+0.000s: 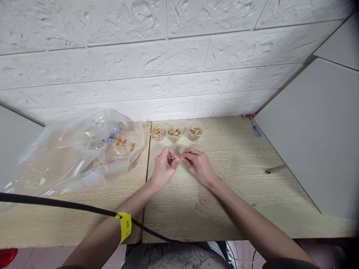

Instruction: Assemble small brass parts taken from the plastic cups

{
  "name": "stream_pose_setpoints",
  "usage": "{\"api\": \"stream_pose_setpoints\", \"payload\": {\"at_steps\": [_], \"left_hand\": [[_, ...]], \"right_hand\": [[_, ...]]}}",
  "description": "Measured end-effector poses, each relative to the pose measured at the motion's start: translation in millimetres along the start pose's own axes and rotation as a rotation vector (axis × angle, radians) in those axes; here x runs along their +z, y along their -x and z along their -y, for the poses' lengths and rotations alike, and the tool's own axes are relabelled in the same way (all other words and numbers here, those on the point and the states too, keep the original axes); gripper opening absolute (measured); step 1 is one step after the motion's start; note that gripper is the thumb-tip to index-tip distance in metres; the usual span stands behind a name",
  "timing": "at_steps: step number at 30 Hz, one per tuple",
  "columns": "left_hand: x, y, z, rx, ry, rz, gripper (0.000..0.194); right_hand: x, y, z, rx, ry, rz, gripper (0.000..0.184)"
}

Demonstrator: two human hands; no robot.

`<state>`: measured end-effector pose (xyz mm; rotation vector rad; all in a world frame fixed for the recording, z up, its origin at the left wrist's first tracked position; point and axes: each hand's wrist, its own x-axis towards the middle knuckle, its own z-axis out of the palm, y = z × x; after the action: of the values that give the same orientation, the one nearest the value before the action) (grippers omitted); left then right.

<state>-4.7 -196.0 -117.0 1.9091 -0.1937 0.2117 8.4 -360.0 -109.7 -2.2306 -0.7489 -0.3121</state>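
Observation:
Just in front of three clear cups, my left hand (165,166) and my right hand (197,164) meet fingertip to fingertip over the table. Each one is closed in a pinch. Whatever lies between the fingertips is tiny and pale, too small to name. The left cup (157,133), the middle cup (174,133) and the right cup (195,132) hold many small gold-coloured metal pieces. Below my right hand, a small silvery metal piece (196,206) lies on the table.
A large clear plastic bag (70,157) spreads over the left side, with several gold pieces (132,147) at its right end. Against the right panel lie a blue-handled screwdriver (256,130), a red-handled tool (248,115) and a thin grey strip (276,169). A black cable (70,203) crosses my left forearm.

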Motion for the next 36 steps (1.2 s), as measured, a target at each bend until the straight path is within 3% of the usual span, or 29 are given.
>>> {"api": "stream_pose_setpoints", "payload": {"at_steps": [6,16,24,30,36], "left_hand": [[0.2,-0.7,0.1,-0.101,0.177,-0.002,0.027],[-2.7,-5.1,0.1,-0.149,0.262,0.003,0.030],[-2.4,-5.6,1.6,-0.071,0.162,0.044,0.023],[-1.2,-5.7,2.3,-0.024,0.123,0.066,0.019],[-1.7,-8.5,2.9,0.277,-0.220,0.050,0.013]], "right_hand": [[1.3,-0.5,0.7,0.012,-0.076,-0.029,0.024],[0.9,-5.1,0.7,0.185,-0.298,-0.035,0.024],[2.3,-5.8,-2.0,0.231,-0.309,-0.003,0.014],[2.9,-7.3,-1.1,0.280,-0.355,-0.070,0.012],[-0.9,-7.9,-5.4,0.295,-0.250,-0.129,0.008]]}}
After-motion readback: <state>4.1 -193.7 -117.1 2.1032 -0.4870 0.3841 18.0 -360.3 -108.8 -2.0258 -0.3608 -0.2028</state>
